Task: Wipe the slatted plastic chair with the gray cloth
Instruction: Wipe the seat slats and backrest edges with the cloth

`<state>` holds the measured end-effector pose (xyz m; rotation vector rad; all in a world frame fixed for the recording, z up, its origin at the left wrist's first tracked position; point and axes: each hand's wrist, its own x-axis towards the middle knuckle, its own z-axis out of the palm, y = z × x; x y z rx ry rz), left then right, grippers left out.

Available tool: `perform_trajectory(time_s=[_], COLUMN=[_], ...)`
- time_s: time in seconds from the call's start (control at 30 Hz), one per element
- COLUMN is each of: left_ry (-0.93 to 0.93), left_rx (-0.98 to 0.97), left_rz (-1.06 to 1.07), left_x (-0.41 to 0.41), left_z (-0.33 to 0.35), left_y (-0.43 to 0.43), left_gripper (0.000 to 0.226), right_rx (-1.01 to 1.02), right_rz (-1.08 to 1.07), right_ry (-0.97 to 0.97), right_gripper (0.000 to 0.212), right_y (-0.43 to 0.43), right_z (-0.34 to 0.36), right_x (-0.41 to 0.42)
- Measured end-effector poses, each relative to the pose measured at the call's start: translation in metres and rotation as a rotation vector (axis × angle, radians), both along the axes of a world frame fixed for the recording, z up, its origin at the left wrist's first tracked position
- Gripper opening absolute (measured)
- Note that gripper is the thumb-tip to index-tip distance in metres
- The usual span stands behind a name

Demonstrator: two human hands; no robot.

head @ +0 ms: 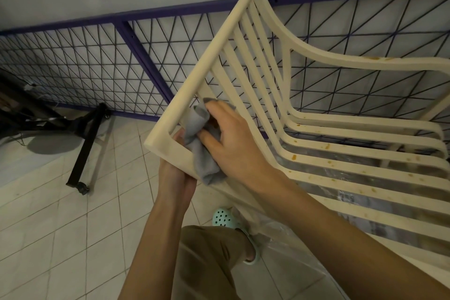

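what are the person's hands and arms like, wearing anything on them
Both are bare. The left hand and right hand have no gloves, and no ring, watch or bracelet shows. The left forearm and right forearm are uncovered to the picture's edge; no sleeve is in view.

Chair: the cream slatted plastic chair (201, 63) runs off the right border, its seat front and legs unseen.
Left hand: the left hand (174, 173) sits behind the chair's corner rail, fingers mostly covered.
Cloth: the gray cloth (203, 161) on the chair's back is partly covered by the right hand (231, 139).
Stand: the black wheeled metal stand (85, 143), left of the chair, is cut off by the left border.
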<state>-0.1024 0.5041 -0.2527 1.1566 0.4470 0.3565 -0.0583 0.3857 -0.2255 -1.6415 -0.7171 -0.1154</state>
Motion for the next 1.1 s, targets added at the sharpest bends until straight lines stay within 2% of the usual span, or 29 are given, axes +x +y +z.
perform_trajectory(time_s=[0.1, 0.17, 0.3, 0.4, 0.53, 0.63, 0.67, 0.7, 0.73, 0.8, 0.87, 0.93, 1.0, 1.1], left_ry=[0.05, -0.026, -0.095, -0.048, -0.03, 0.124, 0.095, 0.019, 0.058, 0.239, 0.17, 0.063, 0.051, 0.042], left_rx=[-0.019, -0.043, 0.0, 0.059, 0.035, 0.035, 0.061, 0.201, 0.306, 0.194, 0.172, 0.072, 0.052, 0.042], left_rz=[0.032, -0.001, -0.087, -0.098, -0.09, -0.207, -0.298, -0.275, -0.302, -0.231, -0.146, -0.142, -0.142, -0.109], left_x=[0.002, -0.003, -0.011, -0.01, -0.017, -0.003, -0.004, -0.011, -0.014, -0.009, -0.013, -0.019, -0.018, -0.021], left_z=[0.0, 0.001, -0.001, -0.006, -0.012, -0.011, -0.011, -0.02, -0.027, -0.032, -0.037, -0.042, -0.046, -0.051], left_y=[0.0, -0.001, -0.003, -0.005, -0.009, -0.003, -0.001, 0.006, 0.008, 0.006, -0.004, -0.008, -0.009, -0.013], left_gripper=[0.026, 0.017, 0.02, 0.03, 0.017, 0.025, 0.035, 0.042, 0.045, 0.035, 0.012, 0.036, 0.056, 0.066], right_rx=[0.024, 0.006, -0.093, -0.132, -0.12, -0.053, -0.031, -0.018, -0.017, -0.034, -0.078, -0.132, -0.178, -0.237], right_rz=[0.003, 0.012, 0.014, 0.012, -0.009, -0.005, -0.002, 0.0, 0.001, 0.013, 0.019, 0.024, 0.046, 0.048], right_ry=[-0.004, -0.008, 0.074, 0.118, 0.086, 0.056, 0.05, 0.046, 0.043, 0.054, 0.086, 0.138, 0.198, 0.208], right_gripper=[0.029, 0.026, 0.023, 0.022, 0.025, 0.026, 0.027, 0.029, 0.03, 0.028, 0.023, 0.019, 0.017, 0.013], right_y=[0.001, -0.003, -0.02, -0.026, -0.018, -0.009, -0.008, -0.007, -0.007, -0.01, -0.017, -0.028, -0.037, -0.04], right_z=[-0.002, -0.014, -0.045, -0.054, -0.038, -0.021, -0.018, -0.017, -0.018, -0.028, -0.045, -0.062, -0.073, -0.073], right_x=[-0.002, -0.004, -0.009, -0.01, -0.002, 0.001, 0.001, 0.001, 0.002, 0.001, 0.0, -0.002, -0.002, 0.002])
